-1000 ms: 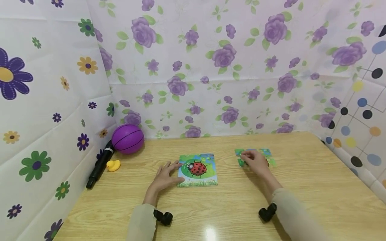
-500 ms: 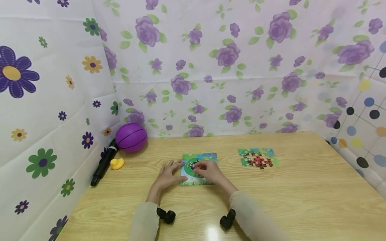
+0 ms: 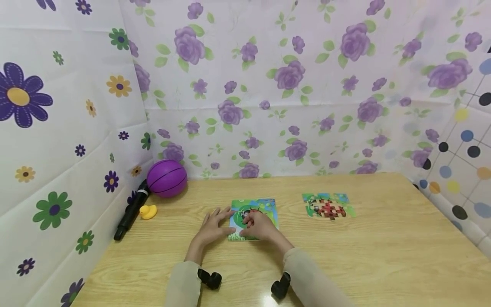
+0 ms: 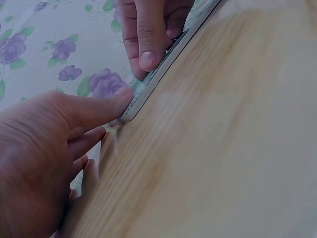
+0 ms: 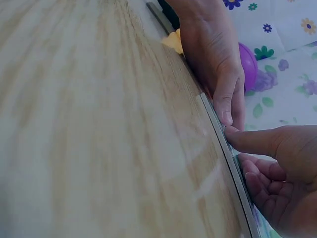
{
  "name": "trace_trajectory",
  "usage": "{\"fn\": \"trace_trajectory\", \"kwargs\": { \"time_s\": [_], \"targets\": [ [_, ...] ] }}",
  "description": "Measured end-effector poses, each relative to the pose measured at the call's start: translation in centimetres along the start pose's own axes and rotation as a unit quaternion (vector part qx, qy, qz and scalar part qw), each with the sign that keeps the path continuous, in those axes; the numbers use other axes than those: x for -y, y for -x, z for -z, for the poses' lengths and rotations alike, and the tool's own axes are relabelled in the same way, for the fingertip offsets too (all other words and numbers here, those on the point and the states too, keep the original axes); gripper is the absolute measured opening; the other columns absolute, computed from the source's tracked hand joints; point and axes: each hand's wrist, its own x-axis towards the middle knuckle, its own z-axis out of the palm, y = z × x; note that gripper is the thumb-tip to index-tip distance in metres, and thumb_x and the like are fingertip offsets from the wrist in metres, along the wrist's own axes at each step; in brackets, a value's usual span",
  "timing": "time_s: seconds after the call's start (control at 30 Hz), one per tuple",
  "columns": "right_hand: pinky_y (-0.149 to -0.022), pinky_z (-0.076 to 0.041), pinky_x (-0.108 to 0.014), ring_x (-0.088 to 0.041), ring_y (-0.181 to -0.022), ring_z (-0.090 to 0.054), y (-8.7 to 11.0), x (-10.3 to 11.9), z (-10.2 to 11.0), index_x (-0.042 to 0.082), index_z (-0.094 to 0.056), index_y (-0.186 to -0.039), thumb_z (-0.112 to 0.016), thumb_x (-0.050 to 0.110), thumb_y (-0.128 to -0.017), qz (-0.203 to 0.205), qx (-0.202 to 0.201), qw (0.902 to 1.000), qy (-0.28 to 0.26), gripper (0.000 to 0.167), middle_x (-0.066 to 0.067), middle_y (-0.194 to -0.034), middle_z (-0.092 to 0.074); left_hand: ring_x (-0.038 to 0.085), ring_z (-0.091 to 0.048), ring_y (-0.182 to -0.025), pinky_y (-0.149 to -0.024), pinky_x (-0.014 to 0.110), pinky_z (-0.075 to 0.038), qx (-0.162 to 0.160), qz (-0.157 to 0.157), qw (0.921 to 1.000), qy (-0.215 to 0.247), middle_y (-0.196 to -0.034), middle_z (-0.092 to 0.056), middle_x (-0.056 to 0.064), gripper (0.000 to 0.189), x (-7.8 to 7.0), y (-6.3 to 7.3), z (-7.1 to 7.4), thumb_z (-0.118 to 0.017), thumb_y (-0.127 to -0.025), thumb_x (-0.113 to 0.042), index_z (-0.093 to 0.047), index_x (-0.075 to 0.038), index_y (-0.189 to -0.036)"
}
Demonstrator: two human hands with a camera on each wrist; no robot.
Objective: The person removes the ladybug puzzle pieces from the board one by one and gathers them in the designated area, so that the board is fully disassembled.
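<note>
A square ladybug picture board [image 3: 271, 211] lies flat on the table, its thin edge [image 4: 163, 74] showing in the left wrist view. My left hand [image 3: 212, 229] rests at its left side, fingers spread and the thumb at the near corner. Over the middle of the picture is my right hand [image 3: 261, 226]. In the right wrist view that hand [image 5: 290, 171] has its thumb stretched onto the board and its other fingers curled. I cannot tell if a piece is under its fingertips. Right of the board lie several jigsaw pieces [image 3: 327, 208], red, green and blue.
At the left stand a purple ball [image 3: 167, 178], a yellow rubber duck [image 3: 148, 212] and a long black rod [image 3: 131, 213] along the wall cloth. The wooden table [image 3: 364, 260] runs up to flowered cloth walls [image 3: 268, 106]. Black wrist cameras [image 3: 209, 279] sit on both sleeves.
My right hand has moved left from the jigsaw pieces onto the ladybug board, then slightly towards me, its thumb now apart from its fingers. My left hand has stayed at the board's left side.
</note>
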Motion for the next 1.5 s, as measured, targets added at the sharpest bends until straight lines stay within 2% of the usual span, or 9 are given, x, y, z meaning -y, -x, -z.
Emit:
{"fn": "trace_trajectory", "kwargs": {
  "time_s": [0.3, 0.57, 0.87, 1.13, 1.23, 1.33, 1.5],
  "targets": [
    [-0.068, -0.045, -0.023, -0.011, -0.074, -0.051, -0.1, 0.4, -0.1, 0.001, -0.068, -0.101, -0.079, 0.011, -0.08, -0.007, 0.0, 1.0, 0.003, 0.026, -0.003, -0.085, -0.06, 0.043, -0.005, -0.152, -0.121, 0.061, 0.012, 0.009, -0.011, 0.9999, 0.005, -0.16, -0.03, 0.014, 0.054, 0.0, 0.1, 0.2, -0.064, -0.092, -0.015, -0.05, -0.011, -0.144],
    [-0.068, -0.04, -0.025, -0.014, -0.077, -0.045, 0.1, 0.1, -0.1, 0.003, -0.063, -0.104, -0.075, 0.01, -0.083, -0.007, 0.002, 0.9993, -0.036, 0.026, -0.004, -0.089, -0.054, 0.04, -0.004, -0.153, -0.122, 0.059, 0.012, 0.009, -0.002, 0.9999, 0.006, -0.161, -0.029, 0.011, 0.054, 0.0, 0.0, 0.2, -0.063, -0.092, -0.017, -0.049, -0.013, -0.144],
    [-0.069, -0.044, -0.025, -0.014, -0.079, -0.049, 0.3, -0.4, -0.6, 0.007, -0.062, -0.108, -0.074, 0.013, -0.083, 0.001, -0.019, 0.9986, -0.05, 0.028, -0.008, -0.101, -0.059, 0.039, -0.004, -0.153, -0.122, 0.058, 0.012, 0.003, 0.001, 1.0, 0.007, -0.16, -0.031, 0.01, 0.054, 0.1, -0.2, 0.3, -0.065, -0.091, -0.017, -0.05, -0.014, -0.144],
    [-0.066, -0.046, -0.023, -0.013, -0.076, -0.052, 0.1, -0.8, -0.7, 0.006, -0.065, -0.101, -0.072, 0.008, -0.085, 0.002, -0.052, 0.9964, -0.067, 0.018, -0.007, -0.092, -0.061, 0.039, -0.005, -0.153, -0.122, 0.058, 0.012, 0.007, -0.003, 1.0, 0.003, -0.16, -0.031, 0.009, 0.054, 0.0, -0.3, 0.1, -0.065, -0.092, -0.019, -0.051, -0.016, -0.143],
    [-0.065, -0.045, -0.022, -0.012, -0.075, -0.052, 0.1, -0.9, -0.7, 0.005, -0.065, -0.101, -0.07, 0.007, -0.086, 0.006, -0.053, 0.9958, -0.075, 0.016, -0.006, -0.091, -0.061, 0.039, -0.005, -0.153, -0.122, 0.058, 0.012, 0.005, -0.002, 1.0, 0.005, -0.16, -0.031, 0.008, 0.054, 0.0, -0.4, 0.2, -0.065, -0.091, -0.018, -0.051, -0.016, -0.143],
    [-0.065, -0.046, -0.022, -0.012, -0.074, -0.052, 0.0, -0.8, -0.7, 0.003, -0.065, -0.101, -0.07, 0.006, -0.086, 0.003, -0.054, 0.9934, -0.102, 0.016, -0.007, -0.091, -0.061, 0.039, -0.005, -0.153, -0.122, 0.058, 0.012, 0.003, 0.0, 1.0, 0.004, -0.16, -0.031, 0.008, 0.054, 0.1, -0.3, 0.2, -0.066, -0.091, -0.017, -0.051, -0.015, -0.143],
    [-0.067, -0.047, -0.022, -0.012, -0.076, -0.053, -0.1, -0.8, -0.7, 0.0, -0.066, -0.104, -0.069, 0.004, -0.088, -0.023, -0.063, 0.9836, -0.167, 0.017, -0.008, -0.092, -0.062, 0.038, -0.004, -0.153, -0.122, 0.057, 0.013, 0.007, 0.003, 0.9999, 0.01, -0.161, -0.03, 0.009, 0.053, 0.1, -0.2, 0.2, -0.065, -0.092, -0.017, -0.051, -0.014, -0.143]
  ]
}}
